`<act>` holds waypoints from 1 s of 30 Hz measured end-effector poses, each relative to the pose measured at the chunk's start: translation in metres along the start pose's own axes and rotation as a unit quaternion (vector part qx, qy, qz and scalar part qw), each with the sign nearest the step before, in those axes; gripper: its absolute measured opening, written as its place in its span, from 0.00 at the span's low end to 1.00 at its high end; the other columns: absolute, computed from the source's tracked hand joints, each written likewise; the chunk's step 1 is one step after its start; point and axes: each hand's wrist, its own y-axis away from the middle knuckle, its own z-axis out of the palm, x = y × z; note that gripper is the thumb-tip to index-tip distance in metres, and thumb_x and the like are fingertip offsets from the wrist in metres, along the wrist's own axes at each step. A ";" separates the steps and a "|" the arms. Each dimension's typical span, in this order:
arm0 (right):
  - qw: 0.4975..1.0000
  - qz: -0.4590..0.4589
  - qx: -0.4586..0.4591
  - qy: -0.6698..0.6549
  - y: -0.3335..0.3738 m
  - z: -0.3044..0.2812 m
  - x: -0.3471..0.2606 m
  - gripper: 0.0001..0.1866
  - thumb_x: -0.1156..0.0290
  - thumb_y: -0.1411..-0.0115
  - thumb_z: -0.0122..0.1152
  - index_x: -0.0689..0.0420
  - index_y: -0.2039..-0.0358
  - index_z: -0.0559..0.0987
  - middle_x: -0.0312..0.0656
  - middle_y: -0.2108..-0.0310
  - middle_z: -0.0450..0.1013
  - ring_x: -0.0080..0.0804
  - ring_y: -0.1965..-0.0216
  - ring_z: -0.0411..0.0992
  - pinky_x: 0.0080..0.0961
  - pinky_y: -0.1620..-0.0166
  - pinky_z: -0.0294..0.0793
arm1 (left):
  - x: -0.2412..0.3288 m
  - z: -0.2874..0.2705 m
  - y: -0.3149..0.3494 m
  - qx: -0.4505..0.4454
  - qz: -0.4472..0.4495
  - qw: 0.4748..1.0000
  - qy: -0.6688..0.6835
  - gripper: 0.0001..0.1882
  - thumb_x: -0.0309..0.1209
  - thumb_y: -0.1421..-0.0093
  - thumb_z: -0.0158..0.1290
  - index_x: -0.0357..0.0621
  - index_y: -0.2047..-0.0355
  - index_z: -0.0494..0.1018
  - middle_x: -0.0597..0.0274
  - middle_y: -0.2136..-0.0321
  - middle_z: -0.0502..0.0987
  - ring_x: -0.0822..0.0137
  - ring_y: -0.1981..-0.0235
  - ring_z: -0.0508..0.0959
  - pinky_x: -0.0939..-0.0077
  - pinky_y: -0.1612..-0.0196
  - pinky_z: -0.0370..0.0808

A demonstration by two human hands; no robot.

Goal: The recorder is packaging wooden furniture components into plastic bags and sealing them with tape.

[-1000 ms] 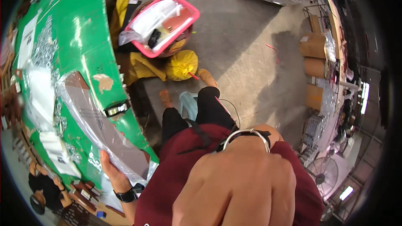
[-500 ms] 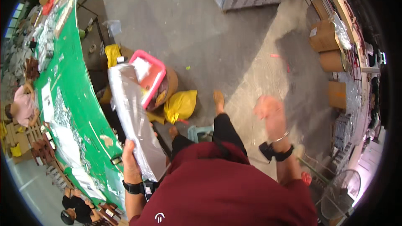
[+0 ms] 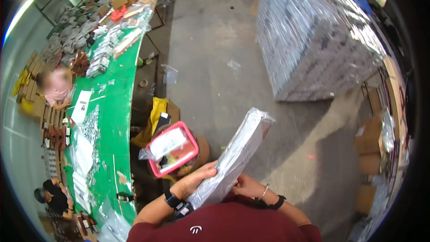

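Observation:
In front of my body, a long flat package [image 3: 237, 152] in shiny clear plastic slants up to the right. My left hand [image 3: 200, 178] grips its left side, thumb on top and the other fingers hidden beneath. Against its lower right edge, my right hand [image 3: 247, 186] is closed with bent fingers; the package partly hides the fingertips. Just left of the package sits a pink-rimmed tub [image 3: 195, 145] on a round brown container. A white wrapped piece [image 3: 169, 143] and small scraps lie in the tub.
A long green table [image 3: 114, 107] runs along the left, with plastic bags and small metal-looking parts on it. Two people [image 3: 56, 87] are at its far side. A film-wrapped stack [image 3: 309, 58] stands ahead right. Cardboard boxes [image 3: 369, 134] line the right. Yellow bags [image 3: 156, 114] are near the tub.
The package has swung from my left side to the front of my body. My right hand, earlier apart and in the air, has come in to the package. The view has tilted up.

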 end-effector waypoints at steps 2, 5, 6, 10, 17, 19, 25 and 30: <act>0.995 -0.075 -0.059 0.002 -0.037 -0.017 0.007 0.17 0.70 0.40 0.59 0.64 0.51 0.75 0.42 0.56 0.77 0.27 0.53 0.72 0.27 0.49 0.71 | 0.023 -0.007 -0.010 -0.011 0.020 1.000 0.006 0.40 0.48 0.39 0.58 0.36 0.35 0.57 0.46 0.47 0.74 0.59 0.46 0.76 0.68 0.41 0.71; 0.976 -0.027 -0.144 0.162 -0.100 -0.065 -0.005 0.21 0.66 0.39 0.59 0.65 0.49 0.74 0.44 0.55 0.77 0.31 0.51 0.72 0.29 0.45 0.70 | 0.050 -0.035 -0.031 0.002 0.062 0.997 0.048 0.39 0.47 0.38 0.57 0.36 0.36 0.58 0.45 0.47 0.74 0.59 0.46 0.76 0.67 0.41 0.71; 0.983 -0.045 -0.134 0.121 -0.122 -0.078 -0.004 0.23 0.64 0.40 0.58 0.64 0.48 0.74 0.44 0.54 0.77 0.32 0.50 0.71 0.31 0.44 0.69 | 0.062 -0.050 -0.042 0.013 0.070 0.996 0.057 0.37 0.47 0.37 0.56 0.36 0.36 0.58 0.46 0.47 0.74 0.60 0.46 0.76 0.67 0.41 0.70; 0.980 -0.022 -0.128 0.152 -0.203 -0.133 -0.090 0.21 0.64 0.38 0.59 0.65 0.49 0.75 0.45 0.53 0.76 0.31 0.50 0.72 0.29 0.44 0.68 | 0.145 -0.076 -0.096 0.078 0.140 0.987 0.027 0.38 0.48 0.37 0.55 0.36 0.36 0.58 0.42 0.47 0.74 0.55 0.48 0.77 0.64 0.43 0.73; 0.994 -0.046 -0.067 0.075 -0.335 -0.242 -0.232 0.14 0.70 0.31 0.53 0.67 0.54 0.80 0.42 0.63 0.80 0.28 0.60 0.77 0.25 0.53 0.76 | 0.320 -0.098 -0.129 0.127 0.231 0.965 -0.007 0.36 0.48 0.36 0.53 0.36 0.37 0.60 0.43 0.48 0.74 0.56 0.49 0.77 0.64 0.45 0.73; 0.995 -0.074 0.021 0.063 -0.376 -0.287 -0.254 0.12 0.70 0.31 0.53 0.66 0.58 0.81 0.39 0.70 0.78 0.24 0.66 0.76 0.22 0.57 0.76 | 0.361 -0.120 -0.152 0.129 0.246 0.961 -0.010 0.37 0.50 0.37 0.53 0.35 0.37 0.59 0.43 0.48 0.74 0.57 0.48 0.77 0.63 0.45 0.74; 0.984 -0.104 0.105 0.098 -0.562 -0.416 -0.308 0.14 0.66 0.32 0.56 0.61 0.71 0.80 0.33 0.80 0.72 0.17 0.77 0.70 0.17 0.71 0.69 | 0.482 -0.189 -0.211 0.220 0.357 0.907 0.048 0.42 0.58 0.36 0.48 0.35 0.35 0.57 0.46 0.46 0.73 0.56 0.45 0.74 0.62 0.44 0.73; 0.990 -0.062 0.092 0.090 -0.728 -0.445 -0.402 0.19 0.61 0.31 0.53 0.59 0.76 0.78 0.31 0.82 0.69 0.15 0.78 0.66 0.15 0.73 0.66 | 0.571 -0.205 -0.232 0.313 0.419 0.832 0.188 0.42 0.59 0.39 0.51 0.37 0.38 0.61 0.48 0.49 0.75 0.55 0.47 0.75 0.61 0.47 0.76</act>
